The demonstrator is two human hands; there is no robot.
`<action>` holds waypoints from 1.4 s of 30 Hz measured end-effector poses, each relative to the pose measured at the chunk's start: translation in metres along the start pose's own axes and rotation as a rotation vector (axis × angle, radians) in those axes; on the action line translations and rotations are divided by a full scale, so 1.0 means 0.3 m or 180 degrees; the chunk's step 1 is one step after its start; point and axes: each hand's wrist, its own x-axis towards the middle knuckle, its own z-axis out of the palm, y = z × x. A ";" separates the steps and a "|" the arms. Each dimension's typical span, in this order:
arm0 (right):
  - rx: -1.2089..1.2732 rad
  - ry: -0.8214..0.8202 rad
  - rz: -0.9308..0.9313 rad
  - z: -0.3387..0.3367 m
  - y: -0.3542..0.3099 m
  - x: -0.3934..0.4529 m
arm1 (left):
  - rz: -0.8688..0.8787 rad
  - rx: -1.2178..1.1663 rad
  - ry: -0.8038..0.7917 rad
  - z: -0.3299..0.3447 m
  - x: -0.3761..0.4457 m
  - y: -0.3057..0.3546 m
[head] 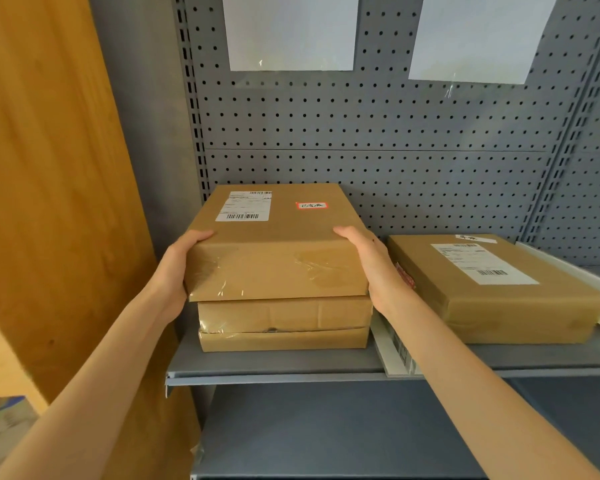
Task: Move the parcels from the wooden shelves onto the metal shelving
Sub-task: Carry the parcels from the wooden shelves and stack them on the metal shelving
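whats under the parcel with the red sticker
Under the red-sticker parcel, which the left hand and right hand hold, two more brown parcels are stacked on the metal shelf. Only their front faces show; their tops are covered.

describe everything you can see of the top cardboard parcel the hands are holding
The flat brown cardboard parcel looks like a shallow rectangular box wrapped with glossy clear tape along its front face. Its top carries a white barcoded shipping label and a small red-bordered handwritten sticker. It lies roughly level on a stack of two similar brown boxes on the grey metal shelf. The left hand and right hand grip its side edges, thumbs on top.
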 end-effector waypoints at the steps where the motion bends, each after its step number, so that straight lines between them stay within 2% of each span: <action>1: -0.0006 0.0012 0.0004 0.000 0.002 -0.001 | -0.0011 0.0009 -0.0012 0.000 -0.002 0.000; 20: -0.0232 0.0154 0.0289 -0.032 -0.028 -0.032 | -0.0160 0.0187 -0.0189 0.031 0.002 -0.004; 25: -0.0363 0.0376 0.0262 -0.023 -0.031 -0.039 | -0.0055 0.0330 0.0088 0.029 0.015 -0.020; 32: -0.0802 0.0660 -0.0035 -0.034 -0.047 -0.053 | 0.0677 0.1031 0.0548 0.022 0.021 -0.032; 37: -0.1486 0.1012 -0.0667 -0.030 -0.067 -0.117 | 0.1354 0.1546 0.0727 -0.036 -0.034 -0.019; 42: -0.2307 0.1120 -0.1189 -0.021 -0.069 -0.258 | 0.2105 0.2562 0.0701 -0.095 -0.143 0.000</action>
